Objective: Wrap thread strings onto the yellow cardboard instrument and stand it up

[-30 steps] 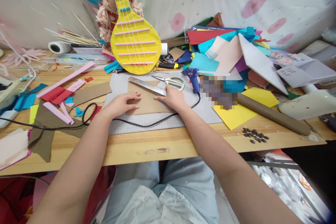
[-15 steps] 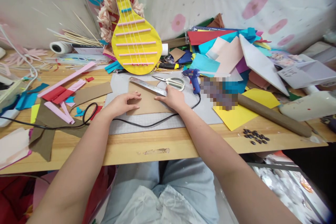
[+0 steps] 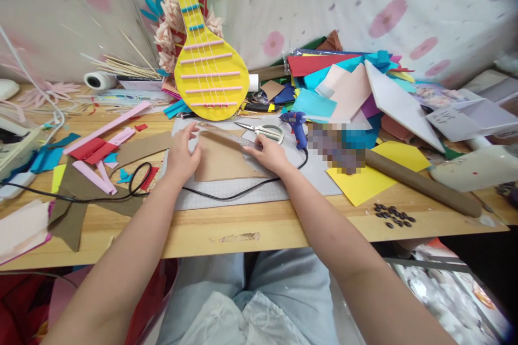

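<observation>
A metal ruler (image 3: 229, 136) lies aslant over a piece of brown cardboard (image 3: 220, 164). My right hand (image 3: 270, 155) grips the ruler's near right end, fingers bent around it. By the ruler's far left end is my left hand (image 3: 183, 153), thumb and fingers apart; the fingertips are at or very near the ruler's tip, and I cannot tell if they touch it. Under the cardboard is a grey cutting mat (image 3: 243, 190). Scissors (image 3: 269, 132) with pale handles lie just behind my right hand, beside a blue glue gun (image 3: 298, 128).
A yellow paper lute (image 3: 212, 81) with strings stands at the back. Coloured paper sheets (image 3: 315, 102) pile up behind right. Paper scraps (image 3: 95, 151) cover the left side. A black cord (image 3: 226, 198) crosses the mat. At right are a brown tube (image 3: 421, 183) and small black beads (image 3: 394, 214).
My left hand has lifted off the cardboard and moved left and back to the ruler's far end. My right hand stays on the ruler, which has shifted slightly. The view has tilted a little.
</observation>
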The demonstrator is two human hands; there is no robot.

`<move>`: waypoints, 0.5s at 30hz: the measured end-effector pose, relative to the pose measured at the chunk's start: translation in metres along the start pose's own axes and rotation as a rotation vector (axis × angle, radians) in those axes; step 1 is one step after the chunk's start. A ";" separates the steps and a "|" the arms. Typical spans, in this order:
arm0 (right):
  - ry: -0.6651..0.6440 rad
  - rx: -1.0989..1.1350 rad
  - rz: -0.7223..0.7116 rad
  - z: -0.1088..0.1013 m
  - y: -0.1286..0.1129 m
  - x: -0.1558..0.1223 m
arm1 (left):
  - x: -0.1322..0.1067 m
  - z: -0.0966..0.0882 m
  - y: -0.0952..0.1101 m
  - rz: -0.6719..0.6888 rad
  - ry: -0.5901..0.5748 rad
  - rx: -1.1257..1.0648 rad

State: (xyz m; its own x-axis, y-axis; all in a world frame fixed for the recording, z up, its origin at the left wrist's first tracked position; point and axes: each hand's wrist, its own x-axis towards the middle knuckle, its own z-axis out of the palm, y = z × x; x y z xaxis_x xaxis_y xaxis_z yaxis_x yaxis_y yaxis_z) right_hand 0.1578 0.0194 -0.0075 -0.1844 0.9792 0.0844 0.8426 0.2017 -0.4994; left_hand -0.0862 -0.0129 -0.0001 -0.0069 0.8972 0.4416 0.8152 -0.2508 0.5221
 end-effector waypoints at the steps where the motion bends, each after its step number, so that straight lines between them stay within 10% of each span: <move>1: -0.029 0.035 -0.057 -0.003 0.003 -0.001 | 0.001 -0.001 -0.001 -0.017 0.063 0.012; 5: -0.219 0.182 -0.274 -0.014 0.010 -0.005 | 0.003 -0.003 -0.009 0.029 0.097 0.010; 15: -0.398 0.147 -0.332 -0.020 0.007 -0.008 | -0.003 0.007 -0.002 0.188 -0.459 -0.028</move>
State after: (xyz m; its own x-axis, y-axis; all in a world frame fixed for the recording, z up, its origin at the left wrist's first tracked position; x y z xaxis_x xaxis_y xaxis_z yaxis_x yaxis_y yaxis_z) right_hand 0.1755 0.0131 0.0057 -0.6306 0.7737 -0.0611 0.6321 0.4663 -0.6189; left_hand -0.0831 -0.0120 -0.0074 0.4001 0.9012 0.1664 0.7617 -0.4280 0.4865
